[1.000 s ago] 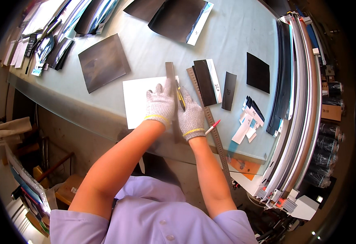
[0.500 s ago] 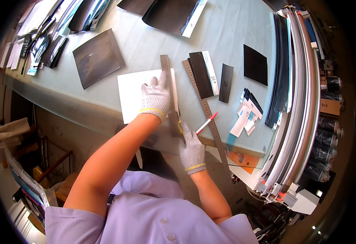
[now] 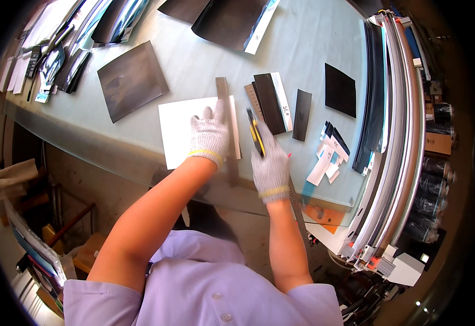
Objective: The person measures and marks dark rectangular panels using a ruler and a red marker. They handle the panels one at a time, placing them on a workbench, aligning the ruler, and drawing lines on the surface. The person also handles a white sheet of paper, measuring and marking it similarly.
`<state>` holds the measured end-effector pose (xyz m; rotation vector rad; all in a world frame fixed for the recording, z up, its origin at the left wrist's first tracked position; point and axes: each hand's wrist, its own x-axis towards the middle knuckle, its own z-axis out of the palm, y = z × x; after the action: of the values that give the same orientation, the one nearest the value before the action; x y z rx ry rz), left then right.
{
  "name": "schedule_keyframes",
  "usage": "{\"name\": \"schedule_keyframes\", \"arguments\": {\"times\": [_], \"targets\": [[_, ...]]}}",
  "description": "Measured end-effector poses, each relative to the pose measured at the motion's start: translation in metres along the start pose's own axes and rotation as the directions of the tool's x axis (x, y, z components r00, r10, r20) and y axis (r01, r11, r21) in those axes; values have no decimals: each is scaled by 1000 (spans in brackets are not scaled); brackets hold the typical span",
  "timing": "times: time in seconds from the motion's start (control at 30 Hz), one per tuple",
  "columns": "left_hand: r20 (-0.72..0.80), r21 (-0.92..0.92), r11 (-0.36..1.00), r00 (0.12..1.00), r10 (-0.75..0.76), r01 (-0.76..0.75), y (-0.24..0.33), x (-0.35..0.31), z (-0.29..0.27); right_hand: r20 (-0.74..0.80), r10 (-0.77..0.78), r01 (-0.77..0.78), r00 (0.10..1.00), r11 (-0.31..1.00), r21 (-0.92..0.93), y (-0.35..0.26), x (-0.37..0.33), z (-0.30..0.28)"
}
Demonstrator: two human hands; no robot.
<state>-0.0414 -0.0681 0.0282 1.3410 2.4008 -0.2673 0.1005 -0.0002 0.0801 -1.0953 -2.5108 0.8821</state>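
Note:
A white sheet (image 3: 175, 127) lies near the table's front edge with a flat metal straightedge (image 3: 231, 165) across its right side. My gloved left hand (image 3: 209, 135) rests on the sheet and straightedge, its fingers stretched out and pressing down. To the right of the straightedge, my gloved right hand (image 3: 272, 171) is closed round a yellow and black utility knife (image 3: 257, 136), whose tip points away from me. The knife is apart from the sheet. Most of a red and white pen is hidden by the right hand.
A graduated steel ruler (image 3: 296, 209) runs past the front edge. Dark film pieces (image 3: 131, 81) lie left, right and at the back. Small labelled scraps (image 3: 328, 157) are at the right, near a long roller machine (image 3: 406, 136). More film sheets (image 3: 74, 60) pile up far left.
My right hand with the knife has moved from the straightedge's near end, away from me and to the right, now covering the pen. My left hand keeps pressing on the straightedge.

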Motion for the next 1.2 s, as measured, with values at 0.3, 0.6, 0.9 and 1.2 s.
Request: {"name": "schedule_keyframes", "arguments": {"times": [0.3,0.6,0.9,1.2], "targets": [[-51,7,1000,999,-7,7,1,-1,1,171,84,-69,982,993,-91,-9,40,40],[28,-26,1000,1000,-2,2,0,-1,-9,238,103,-29,966,956,-293,12,-65,27],[-78,-61,998,997,25,-29,-1,-1,-1,187,176,-127,966,960,-248,14,-102,12],[-62,-82,996,997,39,-44,-3,-8,-12,-32,158,-155,987,985,74,22,-59,20]]}}
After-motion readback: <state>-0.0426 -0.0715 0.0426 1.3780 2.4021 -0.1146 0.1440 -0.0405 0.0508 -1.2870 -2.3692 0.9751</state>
